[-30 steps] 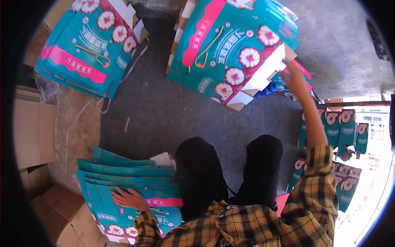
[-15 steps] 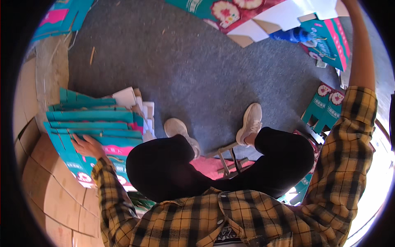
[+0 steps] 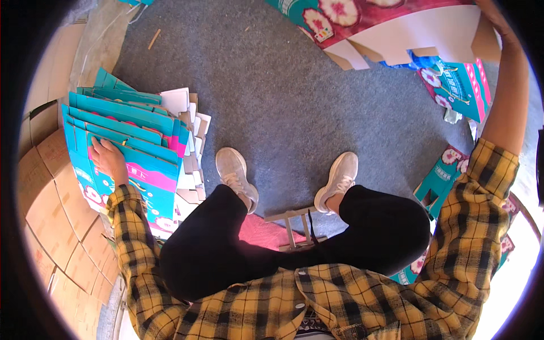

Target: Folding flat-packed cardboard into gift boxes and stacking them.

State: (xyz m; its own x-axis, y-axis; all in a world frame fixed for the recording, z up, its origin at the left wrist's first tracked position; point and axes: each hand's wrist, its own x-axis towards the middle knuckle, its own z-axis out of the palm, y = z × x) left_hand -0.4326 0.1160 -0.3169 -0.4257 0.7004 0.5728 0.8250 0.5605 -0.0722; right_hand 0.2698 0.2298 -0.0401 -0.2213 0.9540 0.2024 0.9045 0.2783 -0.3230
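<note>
My left hand (image 3: pixel 109 158) lies on the face of the front flattened carton (image 3: pixel 148 173) in a leaning stack at my left, its fingers stretched over the cardboard. The cartons are teal with pink bands, and white and brown flaps stick out on their right side. At the upper right, my right hand (image 3: pixel 494 18) reaches far out and is partly cut off by the rim. It grips the end of a large teal and maroon carton (image 3: pixel 391 25) with pictures of round slices and white flaps along its lower edge. The fingertips are hidden.
Brown boxes (image 3: pixel 65 198) are stacked along the left. Behind the large carton are a blue object (image 3: pixel 420 60) and another teal carton (image 3: pixel 462 90). More printed pieces (image 3: pixel 436 178) lie at the right. A small stool frame (image 3: pixel 292 226) stands between my legs on the grey floor (image 3: pixel 272 96).
The large carton at the upper right has shifted and tilted, with my right hand now further into view. My left hand remains on the stack. The whole view has shifted somewhat.
</note>
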